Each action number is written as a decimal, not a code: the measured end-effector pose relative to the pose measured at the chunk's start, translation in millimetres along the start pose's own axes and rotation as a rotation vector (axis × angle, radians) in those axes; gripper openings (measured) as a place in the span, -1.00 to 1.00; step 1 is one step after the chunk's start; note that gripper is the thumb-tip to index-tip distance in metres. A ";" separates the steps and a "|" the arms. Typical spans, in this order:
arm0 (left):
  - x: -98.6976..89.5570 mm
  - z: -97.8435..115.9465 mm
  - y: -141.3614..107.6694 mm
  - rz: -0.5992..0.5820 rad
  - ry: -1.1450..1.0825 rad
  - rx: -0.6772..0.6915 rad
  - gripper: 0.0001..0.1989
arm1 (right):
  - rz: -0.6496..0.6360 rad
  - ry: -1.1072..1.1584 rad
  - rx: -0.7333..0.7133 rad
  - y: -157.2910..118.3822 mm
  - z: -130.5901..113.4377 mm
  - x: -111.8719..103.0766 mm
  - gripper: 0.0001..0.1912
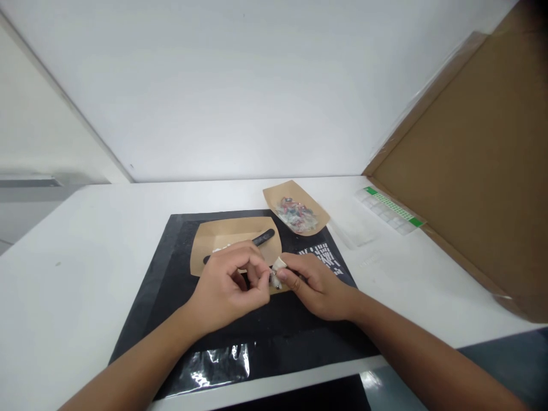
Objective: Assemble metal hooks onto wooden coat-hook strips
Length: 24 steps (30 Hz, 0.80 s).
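My left hand [233,285] is closed in a pinch, thumb and forefinger meeting at the left edge of a small off-white piece with a shiny bit [277,279]. My right hand [321,287] grips that piece from the right between thumb and fingers. The piece is too small and too covered to name. Just behind the hands sits a brown paper tray [214,231], partly hidden by my left hand. A slim black tool [264,237] lies across it, its middle hidden, and small white bits [221,248] show near my knuckles.
A second paper tray [276,193] behind holds a heap of small clear bags [297,216]. Rows of small white pieces [323,254] lie on the black mat [171,302]. A clear compartment box with a green-white label [391,208] stands at right, beside a cardboard panel [475,154].
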<state>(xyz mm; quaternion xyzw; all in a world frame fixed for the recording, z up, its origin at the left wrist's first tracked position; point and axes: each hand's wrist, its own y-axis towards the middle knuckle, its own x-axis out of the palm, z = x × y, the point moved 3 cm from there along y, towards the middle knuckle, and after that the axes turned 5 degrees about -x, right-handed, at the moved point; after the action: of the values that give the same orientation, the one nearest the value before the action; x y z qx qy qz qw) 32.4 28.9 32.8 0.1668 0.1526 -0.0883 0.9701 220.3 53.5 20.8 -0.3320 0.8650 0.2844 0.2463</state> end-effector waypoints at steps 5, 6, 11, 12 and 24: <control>-0.2 0.0 0.2 -0.057 -0.056 -0.030 -0.95 | -0.008 0.018 -0.027 0.3 2.6 -1.1 -0.62; -0.3 -0.2 0.1 -0.063 -0.060 -0.031 -0.94 | -0.010 0.016 -0.029 0.3 3.1 -1.5 -0.62; -1.0 -1.4 -0.7 -0.129 -0.108 -0.032 -0.94 | -0.027 0.019 -0.024 -0.2 5.2 -3.1 -0.61; -1.2 -1.5 -0.7 -0.146 -0.124 -0.033 -0.94 | -0.031 0.019 -0.025 -0.2 5.2 -3.3 -0.61; -3.2 -9.9 -2.8 -0.268 -0.230 -0.119 -0.88 | -0.052 -0.006 -0.020 -1.0 6.6 -3.3 -0.56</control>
<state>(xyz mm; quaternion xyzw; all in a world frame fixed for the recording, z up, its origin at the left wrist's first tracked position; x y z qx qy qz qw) 26.1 30.2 24.1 0.0763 0.0664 -0.2260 0.9689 224.8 58.7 17.8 -0.3557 0.8526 0.2876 0.2529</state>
